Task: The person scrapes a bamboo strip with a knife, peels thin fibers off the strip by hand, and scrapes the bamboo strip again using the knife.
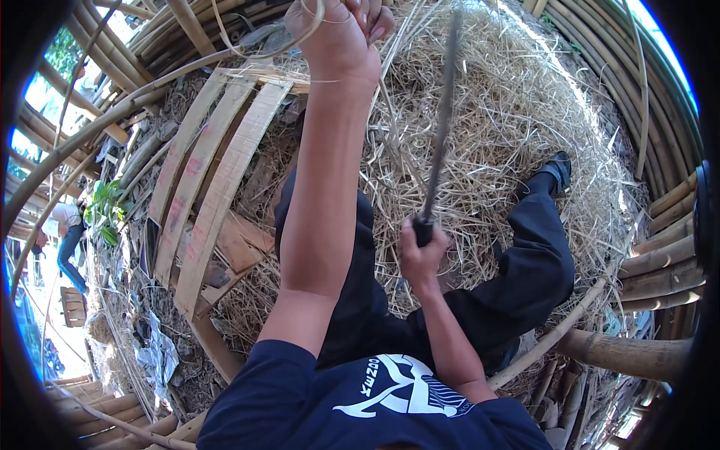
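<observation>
My left hand (349,30) is raised at the far edge, its fingers curled closed around a thin bamboo strip (264,54). Part of that strip loops out to the left of the wrist; the grip itself is partly cut off by the picture's edge. My right hand (424,259) is wrapped around the black handle of a long knife (442,124). Its narrow, dark blade points away from me, upright in the picture and slightly blurred. Shavings and pale strips of bamboo (495,112) lie thickly on the ground beneath the blade, between and beyond my legs.
A slatted wooden pallet (214,199) leans at the left. Stacked bamboo poles (660,97) line the right side, with a thick bamboo pole (630,354) at the lower right. A long curved strip (112,118) arcs across the upper left. Another person (67,232) bends over at the far left.
</observation>
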`<act>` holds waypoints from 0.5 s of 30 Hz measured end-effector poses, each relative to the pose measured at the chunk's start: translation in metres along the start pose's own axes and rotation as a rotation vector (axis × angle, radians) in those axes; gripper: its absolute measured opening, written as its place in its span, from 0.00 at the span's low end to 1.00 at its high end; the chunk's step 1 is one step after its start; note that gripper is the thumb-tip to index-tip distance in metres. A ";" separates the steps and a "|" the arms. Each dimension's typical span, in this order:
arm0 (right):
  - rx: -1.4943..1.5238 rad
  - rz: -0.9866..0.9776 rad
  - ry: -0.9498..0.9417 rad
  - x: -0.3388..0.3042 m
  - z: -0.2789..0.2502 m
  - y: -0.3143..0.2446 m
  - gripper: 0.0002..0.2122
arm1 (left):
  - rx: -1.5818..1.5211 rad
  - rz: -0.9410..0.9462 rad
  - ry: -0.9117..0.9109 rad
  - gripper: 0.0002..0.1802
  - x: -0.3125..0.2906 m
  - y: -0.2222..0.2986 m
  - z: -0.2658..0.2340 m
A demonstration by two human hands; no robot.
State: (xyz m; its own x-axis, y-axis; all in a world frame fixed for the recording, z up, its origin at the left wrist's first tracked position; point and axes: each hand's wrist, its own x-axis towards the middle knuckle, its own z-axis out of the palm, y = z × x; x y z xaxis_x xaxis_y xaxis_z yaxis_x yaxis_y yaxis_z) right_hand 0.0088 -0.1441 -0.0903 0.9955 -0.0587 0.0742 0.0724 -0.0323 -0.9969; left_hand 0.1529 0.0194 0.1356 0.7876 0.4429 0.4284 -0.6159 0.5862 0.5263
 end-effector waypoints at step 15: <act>0.254 0.185 -0.066 0.015 -0.009 -0.042 0.07 | 0.055 0.064 0.101 0.22 0.000 -0.003 -0.001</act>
State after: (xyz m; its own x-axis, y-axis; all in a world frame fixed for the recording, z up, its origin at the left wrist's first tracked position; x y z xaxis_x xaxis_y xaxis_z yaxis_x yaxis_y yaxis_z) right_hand 0.0204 -0.1531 -0.0467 0.9944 0.0247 -0.1029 -0.1059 0.2233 -0.9690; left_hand 0.1553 0.0180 0.1333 0.7429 0.5461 0.3873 -0.6627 0.5179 0.5409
